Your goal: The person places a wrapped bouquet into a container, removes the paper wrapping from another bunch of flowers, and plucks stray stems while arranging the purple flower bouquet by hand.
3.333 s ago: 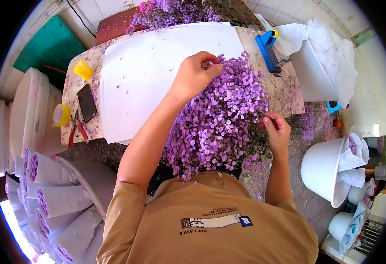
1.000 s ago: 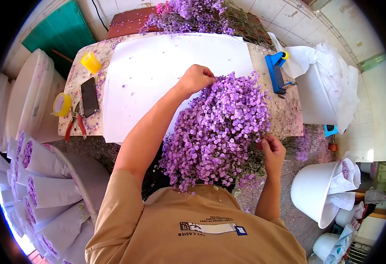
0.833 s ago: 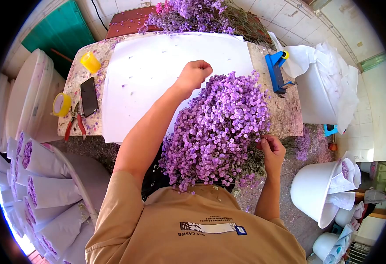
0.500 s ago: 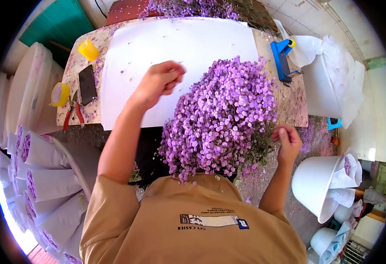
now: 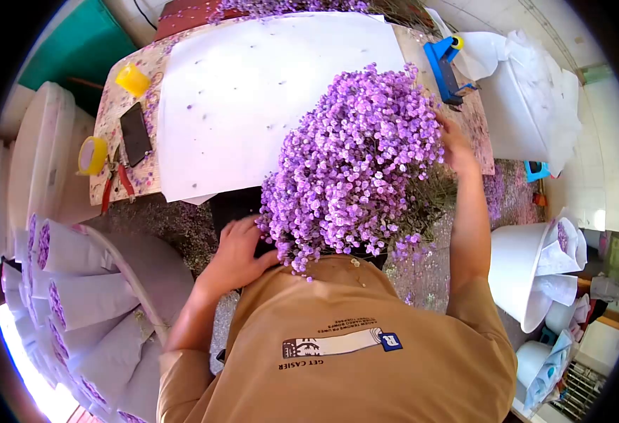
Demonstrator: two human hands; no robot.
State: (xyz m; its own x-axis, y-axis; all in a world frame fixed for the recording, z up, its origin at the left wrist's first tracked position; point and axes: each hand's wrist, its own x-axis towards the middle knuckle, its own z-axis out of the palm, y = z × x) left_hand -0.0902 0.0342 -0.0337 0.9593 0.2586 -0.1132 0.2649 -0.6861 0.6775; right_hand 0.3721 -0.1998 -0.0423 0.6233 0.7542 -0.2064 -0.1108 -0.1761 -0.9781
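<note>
A big bunch of small purple flowers [image 5: 355,166] leans from the table's front edge toward my body, its thin green stems [image 5: 433,204] showing at the lower right. My left hand [image 5: 235,254] is at the bunch's lower left side, near my waist, with the thumb apart and the fingers stretched out; some fingertips go behind the blooms. At the right edge of the bunch, my right hand [image 5: 456,144] touches the flowers with its fingers extended, partly hidden by blooms. White paper sheets [image 5: 217,106] lie flat under and beside the bunch.
On the table's left are yellow tape rolls [image 5: 133,80], a phone [image 5: 136,134] and red-handled pliers [image 5: 119,180]. A blue tape dispenser [image 5: 445,70] stands at the right. Wrapped bouquets [image 5: 87,299] fill a container at lower left; a white bucket [image 5: 517,271] stands at right.
My left hand has come down from above the paper to the lower left of the bunch and opened. My right hand has moved up along the bunch's right edge.
</note>
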